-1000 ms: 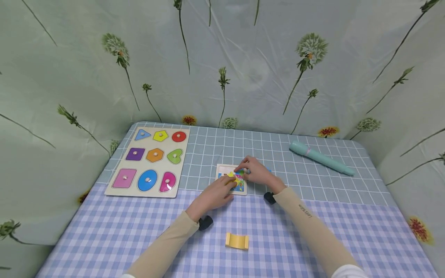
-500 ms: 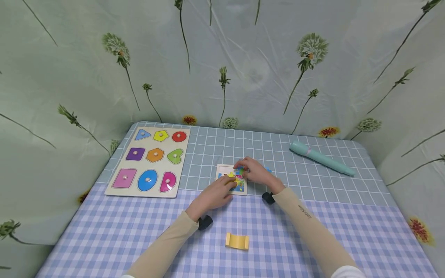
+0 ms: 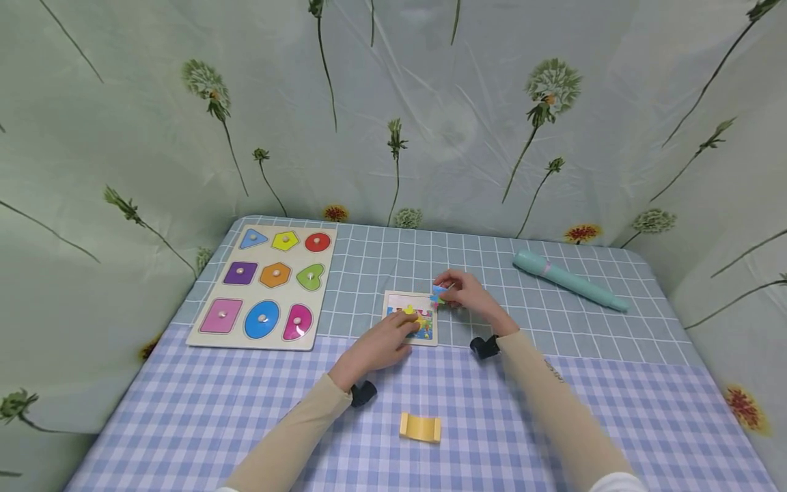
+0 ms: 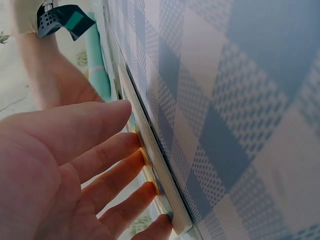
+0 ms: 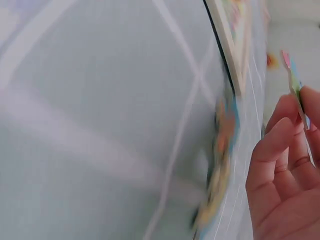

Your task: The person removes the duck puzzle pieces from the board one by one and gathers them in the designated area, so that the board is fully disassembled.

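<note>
A small jigsaw puzzle board (image 3: pixel 399 298) with a pale wooden frame lies mid-table, its lower part filled with bright pieces and its upper part bare. My left hand (image 3: pixel 378 342) rests its fairly straight fingertips on the pieces, one of them yellow; the left wrist view has these fingers (image 4: pixel 120 172) along the board's edge. Just off the board's upper right corner, my right hand (image 3: pixel 472 297) pinches a blue, green and pink puzzle piece (image 3: pixel 438 295) between thumb and fingers. The right wrist view has this piece (image 5: pixel 294 75) edge-on, raised above the table.
Blurred loose puzzle pieces (image 5: pixel 225 132) lie beside the board in the right wrist view. A larger shape board (image 3: pixel 266 290) with knobbed pieces stands left. At the back right lies a teal tube (image 3: pixel 568 280). A yellow curved block (image 3: pixel 420 428) sits in front.
My right hand has moved right and up from the board's upper part, with the puzzle piece now lifted in its fingers. My left hand stays where it was.
</note>
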### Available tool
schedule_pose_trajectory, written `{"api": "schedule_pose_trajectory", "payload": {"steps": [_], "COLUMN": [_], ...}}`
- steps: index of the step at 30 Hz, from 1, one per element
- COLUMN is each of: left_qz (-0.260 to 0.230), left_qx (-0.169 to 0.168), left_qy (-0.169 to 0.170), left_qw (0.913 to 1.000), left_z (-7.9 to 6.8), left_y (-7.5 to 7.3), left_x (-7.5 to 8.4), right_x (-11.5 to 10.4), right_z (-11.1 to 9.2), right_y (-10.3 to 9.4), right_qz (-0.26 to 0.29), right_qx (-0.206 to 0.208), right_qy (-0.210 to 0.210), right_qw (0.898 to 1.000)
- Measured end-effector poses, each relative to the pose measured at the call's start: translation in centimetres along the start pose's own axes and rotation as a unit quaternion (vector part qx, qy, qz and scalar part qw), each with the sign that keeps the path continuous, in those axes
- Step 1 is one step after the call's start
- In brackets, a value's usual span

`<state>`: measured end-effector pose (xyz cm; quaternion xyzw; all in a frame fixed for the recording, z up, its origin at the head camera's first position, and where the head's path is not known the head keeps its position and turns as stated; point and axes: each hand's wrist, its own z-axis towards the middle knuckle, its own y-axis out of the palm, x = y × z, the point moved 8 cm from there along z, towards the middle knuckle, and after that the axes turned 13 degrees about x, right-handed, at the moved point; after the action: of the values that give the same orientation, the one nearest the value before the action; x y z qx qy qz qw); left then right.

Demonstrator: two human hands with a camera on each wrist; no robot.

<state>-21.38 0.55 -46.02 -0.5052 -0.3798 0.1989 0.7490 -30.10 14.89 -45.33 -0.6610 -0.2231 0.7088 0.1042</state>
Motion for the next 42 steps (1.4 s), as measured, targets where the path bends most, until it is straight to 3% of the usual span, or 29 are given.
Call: {"api": "schedule_pose_trajectory", "payload": {"steps": [5, 12, 15, 23, 29, 33, 38, 42], "left_qz": [-0.003, -0.007, -0.006, 0.008, 0.027, 0.032, 0.022, -0.01], "left_qx": [0.001, 0.002, 0.0, -0.002, 0.002, 0.005, 0.011, 0.013], "left_qy": [0.0, -0.001, 0.0, -0.003, 0.002, 0.007, 0.017, 0.015], "left_qw": [1.0, 1.0, 1.0, 1.0, 0.9996, 0.9994, 0.9995, 0.9998], "left_z": [0.0, -0.1, -0.1, 0.2, 0.7, 0.8, 0.4, -0.1], "left_y": [-0.1, -0.1, -0.1, -0.3, -0.5, -0.5, -0.4, -0.4], "left_x": [0.0, 0.0, 0.0, 0.0, -0.1, -0.2, -0.5, -0.9], "right_x": [2.5, 5.6, 6.1, 5.0, 4.0, 3.7, 3.5, 2.7], "right_z": [-0.8, -1.8, -2.0, -2.0, -1.9, -1.9, -1.8, -1.9], "right_y": [-4.4, -8.3, -8.5, -7.8, -7.1, -6.8, -6.7, -5.8], "right_qz": [0.029, -0.027, -0.059, -0.151, -0.253, -0.293, -0.287, -0.212], "right_qx": [0.037, 0.077, 0.068, 0.059, 0.056, 0.049, 0.066, 0.081], "right_qy": [0.052, 0.086, 0.079, 0.013, -0.032, -0.03, -0.031, -0.043], "right_qw": [0.998, 0.993, 0.993, 0.987, 0.965, 0.955, 0.955, 0.973]}}
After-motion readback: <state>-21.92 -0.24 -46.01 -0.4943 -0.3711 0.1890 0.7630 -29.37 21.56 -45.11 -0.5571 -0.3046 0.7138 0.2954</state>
